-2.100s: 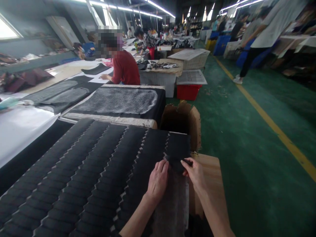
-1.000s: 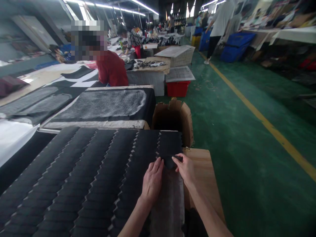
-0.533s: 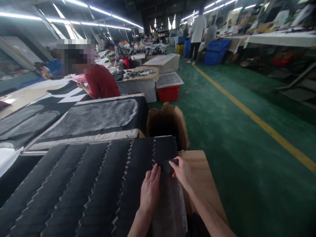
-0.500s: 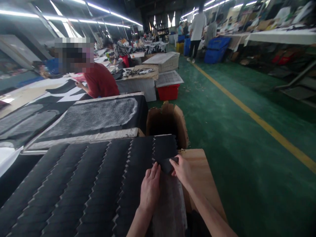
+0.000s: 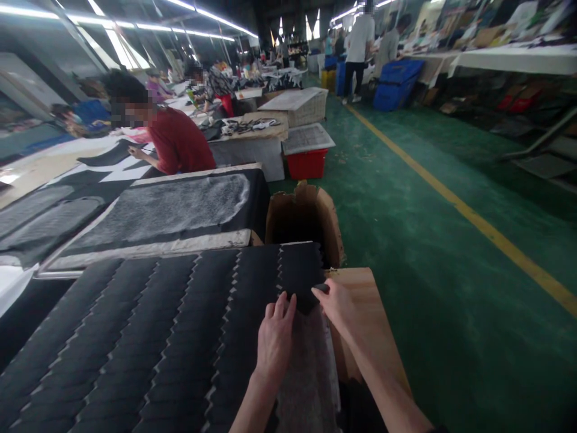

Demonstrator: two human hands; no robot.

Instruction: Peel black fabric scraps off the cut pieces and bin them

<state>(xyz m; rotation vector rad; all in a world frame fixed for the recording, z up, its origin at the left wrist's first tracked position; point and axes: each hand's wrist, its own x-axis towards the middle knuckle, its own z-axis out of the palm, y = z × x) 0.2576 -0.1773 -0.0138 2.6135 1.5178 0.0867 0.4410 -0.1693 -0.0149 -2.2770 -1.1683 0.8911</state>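
Note:
Rows of overlapping dark fabric pieces (image 5: 180, 319) with zigzag edges cover the table in front of me. My left hand (image 5: 276, 331) rests near the bottom of the rightmost row, fingers stretched forward and fingertips on the fabric. Just to its right, my right hand (image 5: 336, 304) pinches the edge of a dark fabric piece (image 5: 306, 300) between thumb and fingers. That piece lies against the lower end of the row, its pointed edge over the bare greyish table surface (image 5: 306, 367). Part of the pinched edge is hidden by my fingers.
Beyond the row stands an open cardboard box (image 5: 331, 222). A wooden board (image 5: 360, 319) lies at the right edge. Ahead is a table with dark cloth bearing a whitish patch (image 5: 180, 201). A person in a red top (image 5: 180, 138) works at the left; a green floor (image 5: 451, 252) stretches right.
The fabric piece, earlier showing a lighter grey face between my hands, now lies flatter and darker on the row's end. My left index finger has spread slightly to the right.

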